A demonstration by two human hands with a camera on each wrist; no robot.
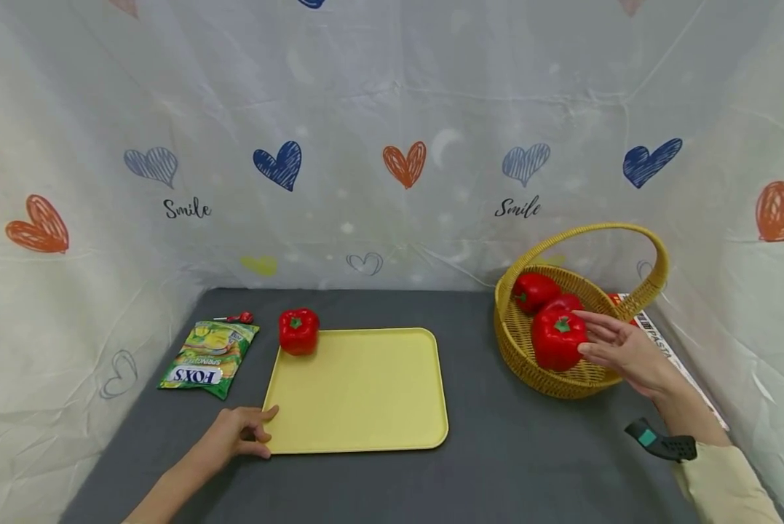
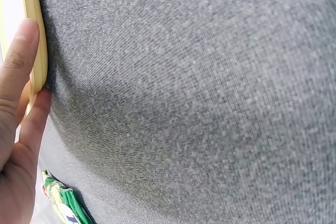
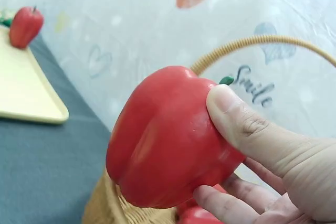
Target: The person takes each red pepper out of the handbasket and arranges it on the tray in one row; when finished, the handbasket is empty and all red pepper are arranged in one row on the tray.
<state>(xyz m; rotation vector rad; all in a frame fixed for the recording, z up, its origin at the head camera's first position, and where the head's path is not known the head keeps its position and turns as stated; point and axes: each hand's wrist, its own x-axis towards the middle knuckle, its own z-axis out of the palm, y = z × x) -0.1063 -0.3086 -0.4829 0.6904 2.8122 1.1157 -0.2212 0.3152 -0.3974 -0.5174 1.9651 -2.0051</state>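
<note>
Gray cloth [image 1: 477, 422] covered the table. At the yellow tray's [image 1: 365, 393] near left corner, the left hand [image 1: 234, 434] pinched the rim. Right of the tray, the right hand [image 1: 627, 353] gripped a red bell pepper [image 1: 552, 346] between thumb and fingers over a wicker basket [image 1: 511, 349]; its smooth skin could have slipped from so light a hold. Left of the tray, a green packet [image 1: 211, 353] read "FOX'S", upside down; well right of it, printed packaging [image 1: 656, 336] showed "PASTA". Beyond the tray, the backdrop [image 1: 346, 94] said "Smile" 2 times.
</note>
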